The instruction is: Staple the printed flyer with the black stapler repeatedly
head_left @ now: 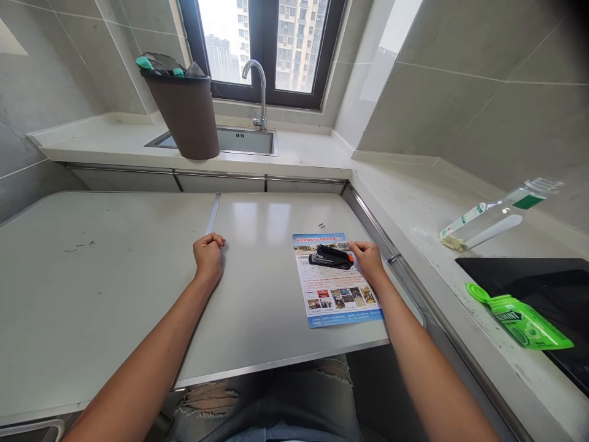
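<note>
Black stapler sits on the flyer. Our left grip is curled closed; we can't tell if our right grip pinches the flyer's edge. Soft touches stop creases.

a black stapler with an orange end; a white leaflet with blue bands at top and bottom and red lettering; a bright green packet; a brown bin, darker at the rim; a whitish table
</note>
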A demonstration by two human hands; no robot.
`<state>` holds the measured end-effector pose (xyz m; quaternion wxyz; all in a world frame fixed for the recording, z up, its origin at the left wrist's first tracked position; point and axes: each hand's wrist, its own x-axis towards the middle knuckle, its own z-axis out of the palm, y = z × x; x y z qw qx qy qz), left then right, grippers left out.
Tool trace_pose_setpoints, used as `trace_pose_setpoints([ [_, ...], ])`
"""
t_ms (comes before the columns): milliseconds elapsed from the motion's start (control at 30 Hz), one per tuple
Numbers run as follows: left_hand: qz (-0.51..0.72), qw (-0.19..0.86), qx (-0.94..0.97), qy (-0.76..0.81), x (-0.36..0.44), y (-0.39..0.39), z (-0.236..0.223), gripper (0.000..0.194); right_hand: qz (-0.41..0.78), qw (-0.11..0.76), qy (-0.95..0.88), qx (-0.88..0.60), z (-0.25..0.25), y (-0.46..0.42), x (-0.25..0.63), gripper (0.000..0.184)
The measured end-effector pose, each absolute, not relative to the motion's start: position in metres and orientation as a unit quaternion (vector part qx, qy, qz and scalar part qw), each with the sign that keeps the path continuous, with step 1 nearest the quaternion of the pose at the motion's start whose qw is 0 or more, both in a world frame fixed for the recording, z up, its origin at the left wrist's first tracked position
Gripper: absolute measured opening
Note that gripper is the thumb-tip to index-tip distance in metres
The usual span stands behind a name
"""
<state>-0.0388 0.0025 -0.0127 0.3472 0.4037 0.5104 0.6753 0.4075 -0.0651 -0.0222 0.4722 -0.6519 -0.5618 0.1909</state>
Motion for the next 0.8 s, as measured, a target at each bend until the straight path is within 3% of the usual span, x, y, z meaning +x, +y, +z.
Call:
trace_pose_setpoints([
  [600, 0.666, 0.347, 0.410, 0.517, -0.041, 0.002, -0.016, 0.012, 0.170, 0.451, -0.578, -0.659, -0.021, -0.065, 0.405, 0.049],
  [800, 0.664, 0.347, 0.412, 0.518, -0.041, 0.002, -0.015, 0.012, 0.058, 0.456, -0.577, -0.675, -0.015, -0.068, 0.396, 0.053],
])
